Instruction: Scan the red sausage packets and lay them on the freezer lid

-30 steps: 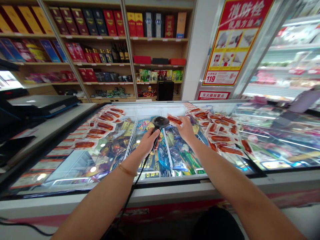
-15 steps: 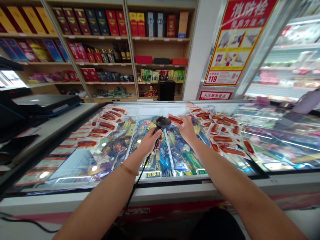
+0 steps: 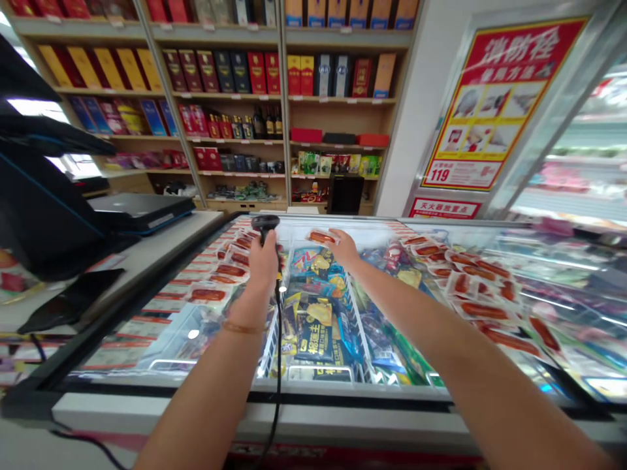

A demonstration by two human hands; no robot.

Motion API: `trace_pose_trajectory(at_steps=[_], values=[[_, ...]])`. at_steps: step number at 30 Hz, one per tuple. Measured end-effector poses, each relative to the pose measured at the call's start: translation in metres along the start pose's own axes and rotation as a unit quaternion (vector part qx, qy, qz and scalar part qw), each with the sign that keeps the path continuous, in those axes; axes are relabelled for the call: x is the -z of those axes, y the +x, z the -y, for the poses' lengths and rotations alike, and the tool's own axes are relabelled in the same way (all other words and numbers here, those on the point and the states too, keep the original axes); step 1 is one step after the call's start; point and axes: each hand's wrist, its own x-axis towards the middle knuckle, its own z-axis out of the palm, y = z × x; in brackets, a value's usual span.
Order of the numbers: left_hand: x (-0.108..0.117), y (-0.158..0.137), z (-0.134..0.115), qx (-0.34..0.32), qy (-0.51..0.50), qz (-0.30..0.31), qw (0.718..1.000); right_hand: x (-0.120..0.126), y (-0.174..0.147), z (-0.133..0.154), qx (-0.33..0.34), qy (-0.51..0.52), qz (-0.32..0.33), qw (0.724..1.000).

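My left hand (image 3: 263, 261) is wrapped round the handle of a black barcode scanner (image 3: 265, 222), whose cord hangs down over the freezer's front edge. In my right hand (image 3: 345, 248) is a packaged sausage (image 3: 321, 237), pinched at its right end above the chest freezer. Left of the scanner, several packaged sausages (image 3: 208, 295) lie in a row on the glass lid. A larger spread of packaged sausages (image 3: 482, 310) lies on the glass to the right of my right arm. Bagged frozen foods (image 3: 316, 326) show in the freezer between my arms.
A flat-topped scale (image 3: 142, 210) and a dark screen stand on the counter at the left. Behind the freezer are shelves of boxes and bottles (image 3: 240, 72). A red poster (image 3: 504, 104) hangs on the right, beside a chilled display (image 3: 582, 170).
My left hand has moved the scanner left, away from the sausage. My right hand has shifted slightly left with the sausage. The camera view has tilted up and turned left.
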Motion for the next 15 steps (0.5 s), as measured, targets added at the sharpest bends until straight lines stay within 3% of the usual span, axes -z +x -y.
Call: trace_pose_trajectory(at_steps=[4, 9, 12, 15], values=[[0.040, 0.029, 0.012, -0.031, 0.000, -0.107, 0.994, -0.065, 0.036, 0.046, 0.018, 0.087, 0.027, 0.996], [0.060, 0.039, 0.015, -0.030, -0.034, -0.152, 0.987, -0.132, 0.058, 0.092, 0.018, 0.080, 0.084, 0.993], [0.062, 0.038, 0.012, -0.016, -0.037, -0.158, 0.987, -0.154, 0.058, 0.103, 0.002, 0.003, 0.105, 0.995], [0.063, 0.037, 0.012, -0.007, -0.044, -0.145, 0.988, -0.159, 0.055, 0.102, 0.006, -0.029, 0.123, 0.992]])
